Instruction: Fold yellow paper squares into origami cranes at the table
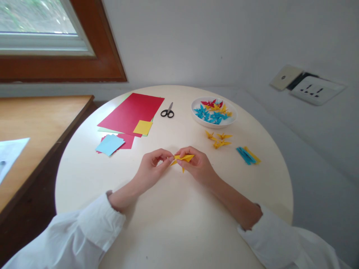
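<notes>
Between my two hands, just above the round table, is a yellow origami crane [187, 158] of folded paper. My right hand [199, 164] grips its body between thumb and fingers. My left hand [155, 163] pinches a point at the crane's left end, with thumb and forefinger pressed together. One thin yellow tip hangs below the right thumb. Beyond my right hand lie several finished yellow paper cranes [221, 144]. Further right are narrow folded strips of blue paper [245, 155] and yellow paper [254, 155].
A white dish [214, 124] holds red, yellow and blue cranes. Black-handled scissors [167, 113] lie left of it. Red sheets [131, 112], a yellow square [143, 127] and light blue squares [110, 145] cover the table's left back. A wooden desk [42, 123] stands at left.
</notes>
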The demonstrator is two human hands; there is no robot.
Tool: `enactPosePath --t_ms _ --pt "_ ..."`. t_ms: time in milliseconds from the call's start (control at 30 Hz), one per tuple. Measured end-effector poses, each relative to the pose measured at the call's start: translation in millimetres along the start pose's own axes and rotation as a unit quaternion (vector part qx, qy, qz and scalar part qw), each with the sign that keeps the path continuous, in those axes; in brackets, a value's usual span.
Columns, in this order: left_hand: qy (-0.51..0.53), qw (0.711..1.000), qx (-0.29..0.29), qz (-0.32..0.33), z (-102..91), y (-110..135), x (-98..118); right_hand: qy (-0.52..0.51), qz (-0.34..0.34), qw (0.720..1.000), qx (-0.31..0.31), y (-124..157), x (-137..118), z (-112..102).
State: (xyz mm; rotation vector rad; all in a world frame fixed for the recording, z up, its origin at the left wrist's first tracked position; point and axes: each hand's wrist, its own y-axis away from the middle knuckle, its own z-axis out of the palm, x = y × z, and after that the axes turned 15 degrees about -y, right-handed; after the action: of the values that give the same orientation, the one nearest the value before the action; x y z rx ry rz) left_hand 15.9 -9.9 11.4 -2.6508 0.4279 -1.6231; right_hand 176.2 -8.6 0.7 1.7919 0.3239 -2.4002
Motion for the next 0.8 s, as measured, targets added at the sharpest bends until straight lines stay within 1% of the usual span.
enactPosePath --t_ms 100,200,333,467,700,800 --pt "0.011 1.0 -0.003 0.0 0.1 -0.2 1.0 -0.011 0.009 1.0 -0.004 0.8 0.4 0.5" --pt "0.007 1.0 -0.006 0.001 -0.2 -0.3 1.9 0.005 0.003 1.0 -0.005 1.0 1.9 0.3" --pt "0.002 1.0 -0.007 0.0 0.2 -0.1 1.6 0.024 -0.03 0.999 0.007 0.4 3.6 0.0" --pt "0.017 1.0 -0.013 -0.009 1.4 0.2 0.3 0.026 -0.059 0.998 0.024 0.1 3.1 0.4" --pt "0.016 1.0 -0.02 -0.013 0.8 0.9 0.2 0.06 -0.035 0.997 0.017 2.1 1.0 0.4" --pt "0.011 1.0 -0.016 -0.006 0.8 0.9 0.2 0.073 -0.046 0.996 0.024 2.2 1.5 0.2"
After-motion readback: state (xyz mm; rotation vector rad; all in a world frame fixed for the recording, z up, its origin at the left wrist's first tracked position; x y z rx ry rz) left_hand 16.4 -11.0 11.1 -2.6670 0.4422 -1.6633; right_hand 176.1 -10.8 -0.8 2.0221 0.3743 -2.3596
